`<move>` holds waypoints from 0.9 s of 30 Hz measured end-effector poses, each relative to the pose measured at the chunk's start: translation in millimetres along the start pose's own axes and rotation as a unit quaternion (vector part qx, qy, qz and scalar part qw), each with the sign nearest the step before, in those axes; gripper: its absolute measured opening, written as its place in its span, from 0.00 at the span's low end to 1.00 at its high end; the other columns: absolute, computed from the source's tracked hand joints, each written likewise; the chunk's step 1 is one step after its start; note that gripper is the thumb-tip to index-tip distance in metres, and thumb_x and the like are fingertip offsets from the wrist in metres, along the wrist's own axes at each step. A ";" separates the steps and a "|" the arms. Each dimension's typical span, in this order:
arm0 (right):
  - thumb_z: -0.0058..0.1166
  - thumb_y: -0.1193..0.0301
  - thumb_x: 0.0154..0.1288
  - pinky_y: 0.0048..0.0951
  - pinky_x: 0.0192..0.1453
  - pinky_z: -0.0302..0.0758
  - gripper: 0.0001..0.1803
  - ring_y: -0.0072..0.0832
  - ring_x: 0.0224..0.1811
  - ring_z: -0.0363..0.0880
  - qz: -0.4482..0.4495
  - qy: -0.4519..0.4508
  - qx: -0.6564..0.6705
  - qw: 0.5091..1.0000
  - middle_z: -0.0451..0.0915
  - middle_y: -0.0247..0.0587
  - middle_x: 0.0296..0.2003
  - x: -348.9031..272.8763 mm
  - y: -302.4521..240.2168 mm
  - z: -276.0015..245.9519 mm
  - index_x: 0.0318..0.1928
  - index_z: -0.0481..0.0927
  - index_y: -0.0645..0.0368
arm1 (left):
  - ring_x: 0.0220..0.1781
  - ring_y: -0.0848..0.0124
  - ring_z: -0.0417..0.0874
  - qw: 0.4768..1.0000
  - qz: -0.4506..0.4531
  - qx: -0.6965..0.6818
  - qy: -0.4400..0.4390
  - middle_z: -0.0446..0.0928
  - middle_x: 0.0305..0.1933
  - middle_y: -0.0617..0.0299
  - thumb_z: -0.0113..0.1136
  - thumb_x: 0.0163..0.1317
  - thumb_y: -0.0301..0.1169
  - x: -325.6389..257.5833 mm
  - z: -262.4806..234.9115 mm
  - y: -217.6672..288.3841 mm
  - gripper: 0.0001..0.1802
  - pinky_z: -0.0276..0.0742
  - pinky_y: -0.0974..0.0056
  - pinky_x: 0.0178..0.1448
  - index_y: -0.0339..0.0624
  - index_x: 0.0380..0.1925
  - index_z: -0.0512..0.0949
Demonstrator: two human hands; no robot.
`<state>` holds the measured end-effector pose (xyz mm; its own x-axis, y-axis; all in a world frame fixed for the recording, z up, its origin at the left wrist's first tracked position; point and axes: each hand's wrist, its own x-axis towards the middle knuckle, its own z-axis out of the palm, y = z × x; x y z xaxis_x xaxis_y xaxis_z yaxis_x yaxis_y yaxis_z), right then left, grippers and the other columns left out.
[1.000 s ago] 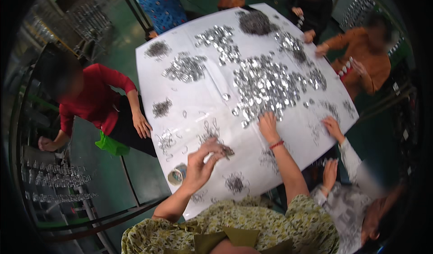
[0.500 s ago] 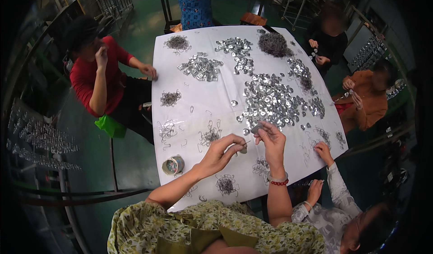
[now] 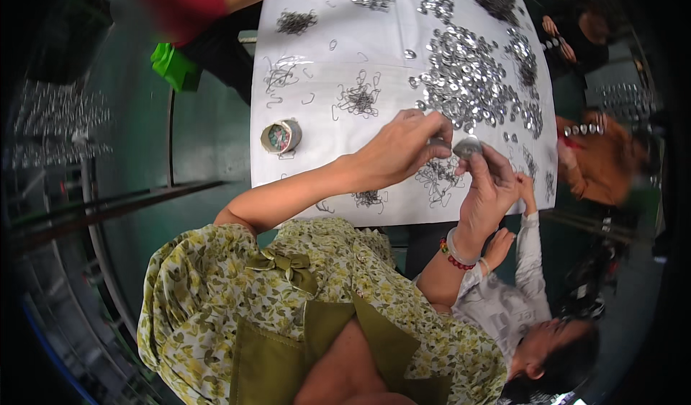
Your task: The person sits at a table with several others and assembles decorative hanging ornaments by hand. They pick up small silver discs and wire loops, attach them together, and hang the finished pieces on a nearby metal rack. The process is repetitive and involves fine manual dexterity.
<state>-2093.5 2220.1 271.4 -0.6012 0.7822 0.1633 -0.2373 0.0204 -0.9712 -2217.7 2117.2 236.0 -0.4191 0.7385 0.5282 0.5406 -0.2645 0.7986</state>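
Observation:
Over the near part of the white table, my two hands are raised close together. Between the thumb and fingers of my right hand (image 3: 491,183) is a silver rounded metal piece (image 3: 468,146). My left hand (image 3: 410,144) is closed in a pinch just to its left; its fingers hide most of what they hold. Beyond my hands spreads a big heap of shiny metal discs (image 3: 464,74). Thin wire hooks (image 3: 360,99) lie in a loose pile past my left hand, and more wire hooks (image 3: 437,178) lie beneath my hands.
A small tub (image 3: 281,137) with coloured bits stands at the table's left. Other wire piles (image 3: 296,22) dot the white tabletop (image 3: 338,142). One person in red (image 3: 187,5) is at the left; one in a pale sleeve (image 3: 529,250) sits close on my right. Others work along the far right.
My view has tilted, so the table sits higher in the picture. My hands have come closer together, and the metal piece in my right hand now faces my left fingertips.

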 end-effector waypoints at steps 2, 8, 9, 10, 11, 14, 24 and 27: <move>0.55 0.87 0.54 0.24 0.32 0.75 0.09 0.27 0.26 0.77 0.014 0.004 0.023 1.000 0.80 0.47 0.30 2.8 11.2 -5.1 0.38 0.78 0.73 | 0.42 0.58 0.77 1.000 -0.018 0.019 -0.007 0.76 0.38 0.55 0.65 0.52 0.29 -6.4 0.9 -8.3 0.17 0.72 0.59 0.46 0.38 0.39 0.70; 0.55 0.88 0.54 0.23 0.38 0.74 0.08 0.25 0.32 0.76 0.024 -0.033 0.055 0.998 0.79 0.45 0.34 14.7 18.1 -17.1 0.37 0.78 0.70 | 0.44 0.63 0.81 0.989 -0.110 0.079 0.066 0.80 0.42 0.57 0.60 0.56 0.29 -8.2 -36.9 -85.1 0.15 0.76 0.62 0.48 0.43 0.45 0.78; 0.55 0.88 0.54 0.23 0.39 0.73 0.08 0.25 0.32 0.76 0.028 -0.037 0.065 0.997 0.79 0.44 0.34 17.2 16.4 -18.3 0.36 0.78 0.70 | 0.40 0.60 0.81 0.974 -0.156 0.162 0.034 0.80 0.39 0.56 0.59 0.57 0.29 -8.5 -50.3 -114.7 0.09 0.76 0.61 0.44 0.42 0.38 0.80; 0.55 0.88 0.52 0.23 0.41 0.73 0.10 0.25 0.35 0.75 0.030 -0.052 0.071 0.996 0.77 0.43 0.34 22.2 16.0 -17.7 0.36 0.78 0.71 | 0.38 0.58 0.79 0.965 -0.158 0.206 0.028 0.80 0.38 0.55 0.56 0.58 0.27 -14.6 -61.9 -149.3 0.08 0.75 0.59 0.43 0.43 0.36 0.81; 0.56 0.88 0.51 0.23 0.41 0.72 0.10 0.25 0.34 0.75 0.042 -0.023 0.056 0.997 0.77 0.43 0.33 21.8 15.7 -19.0 0.36 0.78 0.71 | 0.39 0.57 0.78 0.949 -0.169 0.266 -0.007 0.80 0.37 0.56 0.56 0.56 0.27 -23.3 -65.1 -186.4 0.08 0.74 0.57 0.44 0.44 0.35 0.81; 0.56 0.88 0.48 0.22 0.40 0.70 0.09 0.25 0.33 0.73 0.040 0.034 0.033 0.998 0.76 0.41 0.31 30.3 11.3 -19.1 0.34 0.78 0.71 | 0.43 0.58 0.76 0.889 -0.109 0.393 -0.209 0.78 0.34 0.58 0.53 0.56 0.29 -49.3 -62.8 -289.9 0.08 0.75 0.57 0.49 0.49 0.32 0.82; 0.60 0.87 0.49 0.20 0.38 0.71 0.08 0.21 0.30 0.74 -0.006 0.013 0.080 0.997 0.76 0.38 0.26 40.0 5.4 -11.7 0.33 0.79 0.71 | 0.45 0.55 0.74 0.888 -0.149 0.391 -0.191 0.71 0.37 0.51 0.49 0.55 0.25 -50.3 -68.1 -244.3 0.07 0.77 0.58 0.43 0.37 0.34 0.73; 0.59 0.86 0.52 0.20 0.39 0.72 0.08 0.22 0.32 0.76 0.002 0.032 0.061 0.998 0.78 0.39 0.28 31.2 5.5 -15.0 0.34 0.79 0.71 | 0.43 0.53 0.75 0.907 -0.176 0.373 -0.089 0.72 0.35 0.49 0.49 0.56 0.24 -40.5 -61.0 -227.9 0.07 0.76 0.56 0.42 0.37 0.34 0.75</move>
<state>-2102.2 2253.9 268.5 -0.5535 0.8204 0.1436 -0.3276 -0.0560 -0.9432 -2368.4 2109.8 50.1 -0.5730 0.8015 0.1711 0.7673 0.4512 0.4558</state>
